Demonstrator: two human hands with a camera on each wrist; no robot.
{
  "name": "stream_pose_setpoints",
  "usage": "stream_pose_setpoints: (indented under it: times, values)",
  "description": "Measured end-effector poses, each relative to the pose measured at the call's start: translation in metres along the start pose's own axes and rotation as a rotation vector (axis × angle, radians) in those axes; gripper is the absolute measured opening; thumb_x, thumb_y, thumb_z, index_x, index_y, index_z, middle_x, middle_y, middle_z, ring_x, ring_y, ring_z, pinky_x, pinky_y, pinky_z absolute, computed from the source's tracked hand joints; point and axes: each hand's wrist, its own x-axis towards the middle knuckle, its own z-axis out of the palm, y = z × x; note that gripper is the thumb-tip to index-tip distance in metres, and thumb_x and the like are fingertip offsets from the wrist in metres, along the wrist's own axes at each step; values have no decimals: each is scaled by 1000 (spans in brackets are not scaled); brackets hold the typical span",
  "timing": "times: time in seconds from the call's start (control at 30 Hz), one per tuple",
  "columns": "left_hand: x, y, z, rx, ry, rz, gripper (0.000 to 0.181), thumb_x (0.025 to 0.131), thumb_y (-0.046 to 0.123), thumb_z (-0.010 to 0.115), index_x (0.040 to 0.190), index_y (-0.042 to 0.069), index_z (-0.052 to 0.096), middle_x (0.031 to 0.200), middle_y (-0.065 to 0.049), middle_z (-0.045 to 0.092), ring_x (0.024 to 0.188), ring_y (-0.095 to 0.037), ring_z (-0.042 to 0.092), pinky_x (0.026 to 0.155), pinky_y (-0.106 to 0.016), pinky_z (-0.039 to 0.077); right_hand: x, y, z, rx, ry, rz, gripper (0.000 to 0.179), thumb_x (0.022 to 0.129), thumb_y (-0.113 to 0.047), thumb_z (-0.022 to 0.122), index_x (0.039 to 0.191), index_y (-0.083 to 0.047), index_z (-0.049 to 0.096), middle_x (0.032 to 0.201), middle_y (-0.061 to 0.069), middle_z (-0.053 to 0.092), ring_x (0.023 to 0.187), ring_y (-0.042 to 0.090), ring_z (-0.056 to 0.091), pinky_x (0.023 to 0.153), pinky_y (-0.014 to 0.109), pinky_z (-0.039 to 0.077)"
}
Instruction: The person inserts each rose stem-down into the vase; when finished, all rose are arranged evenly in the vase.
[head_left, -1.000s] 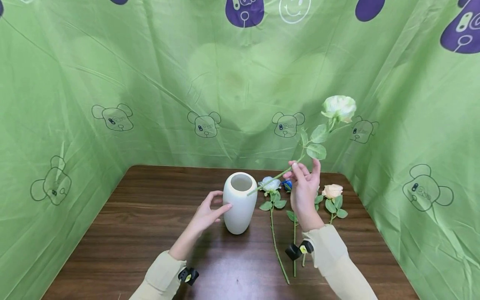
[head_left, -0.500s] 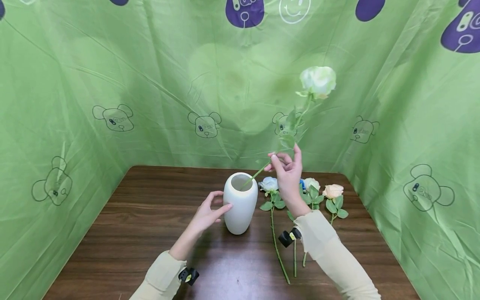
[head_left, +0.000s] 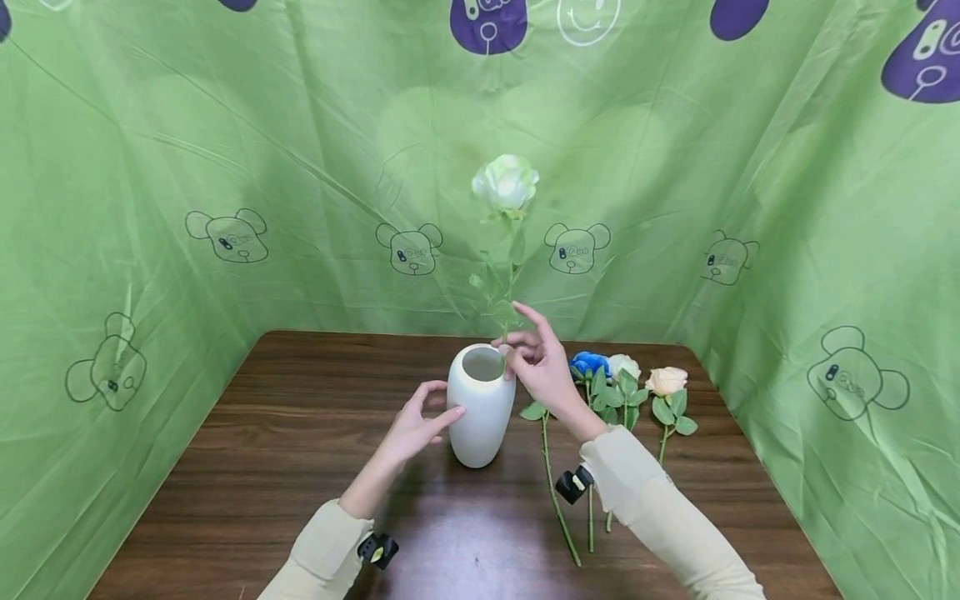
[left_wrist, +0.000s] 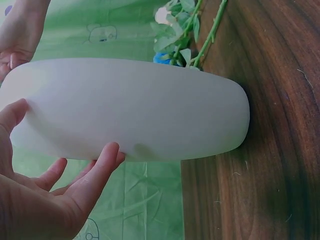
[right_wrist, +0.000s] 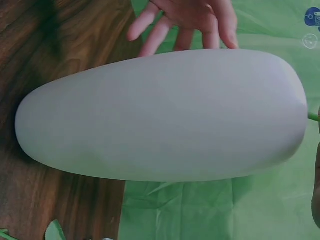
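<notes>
A white vase [head_left: 480, 429] stands upright on the wooden table. My left hand [head_left: 412, 427] holds its left side, thumb on the front and fingers reaching behind. At the right of the rim, my right hand [head_left: 546, 373] pinches the stem of a pale greenish-white rose [head_left: 506, 183], its index finger raised. The bloom rises nearly upright above the vase. Where the stem's lower end sits is hidden by the fingers. In the right wrist view the vase [right_wrist: 165, 117] fills the middle and only a bit of green stem [right_wrist: 313, 116] shows past its rim.
Right of the vase lie a blue rose [head_left: 590, 365], a white rose [head_left: 624, 367] and a peach rose [head_left: 666, 381]. Another stem [head_left: 551, 483] lies nearer, its bloom hidden behind my right hand. A green printed cloth [head_left: 322, 167] hangs around the table [head_left: 285, 467].
My right hand has moved left to the vase's rim, bringing the rose from a rightward tilt to nearly upright. The left hand and vase have stayed put.
</notes>
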Motion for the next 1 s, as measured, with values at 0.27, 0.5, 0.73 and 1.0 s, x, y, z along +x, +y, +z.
stream_pose_setpoints:
  times: [0.27,0.5,0.73,1.0]
  values:
    - [9,-16,-1,-11,-7,9,52,79,25,67,122,9,42,114,-16,51,86,-29,57,63,-39,50,-8,0,5,-83,-62,67,61,77,17,49,132,-1,31,94,25,56,47,13,44,41,20,34]
    - [17,-29,-1,5,15,10,54,77,31,68,121,13,43,114,-13,51,86,-26,58,62,-41,50,-10,-3,9,-58,-62,126,53,76,18,46,126,7,34,85,25,58,49,7,39,43,18,30]
    - [17,-29,0,10,28,15,54,77,31,69,121,14,44,112,-12,52,86,-27,58,63,-42,50,-8,7,11,-228,-4,212,30,84,-10,61,112,-2,53,82,7,65,56,12,46,48,22,37]
    - [16,-27,-2,5,-2,9,57,78,31,68,123,11,41,115,-16,50,88,-28,56,62,-39,51,-6,19,12,-516,9,168,9,80,-17,66,87,-13,65,73,-6,58,67,13,41,54,29,37]
